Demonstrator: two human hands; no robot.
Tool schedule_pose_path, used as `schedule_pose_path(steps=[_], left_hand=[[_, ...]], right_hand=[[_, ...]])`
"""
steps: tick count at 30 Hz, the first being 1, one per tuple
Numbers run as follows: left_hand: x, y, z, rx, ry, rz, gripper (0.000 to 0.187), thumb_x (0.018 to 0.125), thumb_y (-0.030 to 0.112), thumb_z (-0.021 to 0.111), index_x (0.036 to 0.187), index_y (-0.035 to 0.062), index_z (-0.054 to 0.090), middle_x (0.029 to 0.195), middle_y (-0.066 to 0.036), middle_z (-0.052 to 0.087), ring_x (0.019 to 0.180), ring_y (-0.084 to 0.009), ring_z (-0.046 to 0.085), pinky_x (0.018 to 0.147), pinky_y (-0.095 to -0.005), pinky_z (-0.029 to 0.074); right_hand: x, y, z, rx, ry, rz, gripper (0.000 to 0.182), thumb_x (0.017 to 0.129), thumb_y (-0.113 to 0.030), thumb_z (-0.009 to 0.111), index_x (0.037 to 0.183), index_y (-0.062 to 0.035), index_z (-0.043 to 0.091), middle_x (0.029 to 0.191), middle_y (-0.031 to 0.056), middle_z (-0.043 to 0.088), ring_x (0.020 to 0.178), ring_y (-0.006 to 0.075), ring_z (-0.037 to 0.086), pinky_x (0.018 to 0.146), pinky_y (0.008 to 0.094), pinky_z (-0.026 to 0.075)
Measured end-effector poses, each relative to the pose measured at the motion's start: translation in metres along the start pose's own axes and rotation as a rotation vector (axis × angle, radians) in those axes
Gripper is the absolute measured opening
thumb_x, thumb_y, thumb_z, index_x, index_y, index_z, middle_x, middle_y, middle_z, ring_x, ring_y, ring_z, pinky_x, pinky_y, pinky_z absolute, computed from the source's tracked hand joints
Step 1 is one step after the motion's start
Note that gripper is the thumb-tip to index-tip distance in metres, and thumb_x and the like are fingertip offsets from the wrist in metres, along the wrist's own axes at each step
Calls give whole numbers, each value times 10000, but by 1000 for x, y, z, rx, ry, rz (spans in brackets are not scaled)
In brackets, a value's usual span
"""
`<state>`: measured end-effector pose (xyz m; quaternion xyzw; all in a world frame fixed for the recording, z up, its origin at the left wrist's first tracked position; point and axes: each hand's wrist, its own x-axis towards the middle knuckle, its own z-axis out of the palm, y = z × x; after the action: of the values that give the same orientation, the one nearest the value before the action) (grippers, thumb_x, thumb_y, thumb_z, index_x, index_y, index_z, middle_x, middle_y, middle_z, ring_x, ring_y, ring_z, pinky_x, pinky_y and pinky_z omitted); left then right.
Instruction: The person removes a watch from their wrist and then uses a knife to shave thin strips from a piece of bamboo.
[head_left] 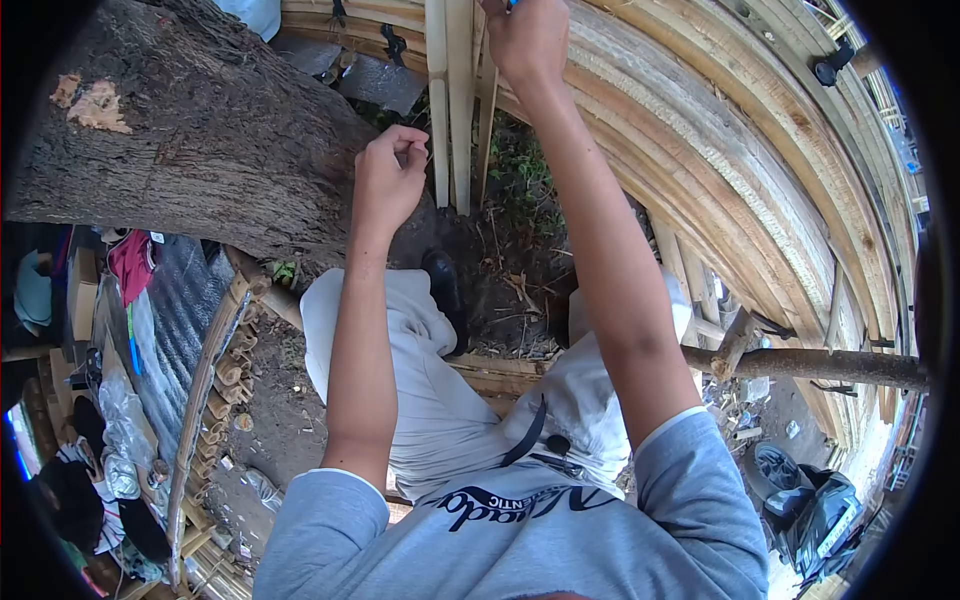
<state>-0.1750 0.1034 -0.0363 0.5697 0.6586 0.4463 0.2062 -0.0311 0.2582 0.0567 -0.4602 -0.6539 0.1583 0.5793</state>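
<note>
My left hand (pixel 391 182) is raised in front of me with its fingers curled and the thumb near the fingertips. Whatever it may pinch is too small to make out. Just right of it stand upright wooden slats (pixel 461 110), pale and narrow. My right hand (pixel 528 42) is closed at the top edge of the view, in front of long stacked wooden strips. A small bit of a blue thing (pixel 513 3) shows at its fingers; the rest is cut off by the frame.
A thick tree trunk (pixel 220 140) lies across the left. Bent wooden strips (pixel 740 150) curve along the right, with a black clamp (pixel 832 65) on them. A round pole (pixel 830 367) juts in at right. Bags and clothes (pixel 130 260) crowd the lower left; a dark bag (pixel 825 520) lies lower right.
</note>
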Motion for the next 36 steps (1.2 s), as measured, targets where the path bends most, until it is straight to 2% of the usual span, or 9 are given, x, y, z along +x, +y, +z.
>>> schedule_pose_path(steps=[5, 7, 10, 12, 15, 16, 21, 27, 36], left_hand=[[-15, 11, 1, -63, -79, -46, 215, 1008, 143, 607, 1119, -31, 667, 929, -107, 725, 746, -114, 674, 660, -259, 541], [-16, 19, 5, -114, -146, -84, 292, 1018, 204, 611, 1194, -28, 627, 931, -108, 726, 734, -122, 674, 676, -273, 537], [-21, 47, 22, -285, -225, -297, 431, 1011, 308, 633, 1283, -20, 566, 933, -118, 730, 719, -132, 676, 695, -290, 532], [-30, 53, 41, -154, -286, -87, 579, 961, 436, 678, 1342, 25, 534, 877, -107, 673, 719, -150, 625, 704, -314, 508], [-48, 77, 62, 46, -256, 215, 554, 927, 473, 699, 1271, 51, 602, 805, -116, 570, 733, -235, 564, 721, -367, 487], [-52, 80, 69, 115, -266, 175, 525, 929, 463, 691, 1233, 40, 629, 849, -158, 602, 802, -310, 607, 755, -418, 501], [-60, 85, 88, 272, -354, 148, 296, 979, 305, 623, 935, 34, 734, 799, -200, 681, 779, -410, 687, 711, -511, 536], [-73, 62, 121, 416, -374, 217, 360, 985, 316, 607, 818, 13, 704, 772, -209, 684, 752, -402, 696, 692, -512, 551], [-64, 87, 62, 505, -825, -12, 571, 923, 486, 661, 1235, 8, 638, 1134, -247, 683, 1109, -402, 644, 940, -503, 514]], right_hand=[[-32, -17, -66, -31, -96, -40, 132, 888, -55, 693, 924, 11, 585, 738, 124, 596, 658, 280, 524, 630, 374, 444], [-44, -19, -87, 339, -174, 247, 146, 919, -131, 718, 934, -28, 615, 770, 52, 613, 657, 243, 514, 635, 343, 440], [-54, -5, -119, 162, -71, -81, 300, 896, -214, 778, 1107, -71, 619, 762, 72, 610, 643, 249, 544, 650, 365, 468], [-71, -28, -150, 360, -20, 154, 252, 871, -155, 805, 909, -14, 599, 618, 34, 571, 491, 146, 546, 450, 282, 408], [-84, -32, -180, 268, -151, 212, 309, 817, -170, 851, 930, -5, 616, 754, 38, 634, 658, 135, 599, 591, 297, 472], [-90, -30, -182, 333, -115, 256, 330, 786, -168, 890, 897, -25, 614, 700, -44, 582, 659, 34, 491, 579, 219, 396], [-119, -5, -178, 360, -133, 273, 412, 787, -225, 891, 998, 7, 625, 733, -22, 590, 657, 50, 505, 600, 229, 422], [-143, -21, -167, -27, -89, 197, 549, 800, -243, 868, 1193, 34, 602, 944, 160, 712, 826, 260, 684, 764, 371, 528], [-166, 17, -162, -29, -199, 248, 392, 867, -178, 791, 1163, 11, 619, 814, 175, 697, 738, 258, 703, 708, 355, 524]])
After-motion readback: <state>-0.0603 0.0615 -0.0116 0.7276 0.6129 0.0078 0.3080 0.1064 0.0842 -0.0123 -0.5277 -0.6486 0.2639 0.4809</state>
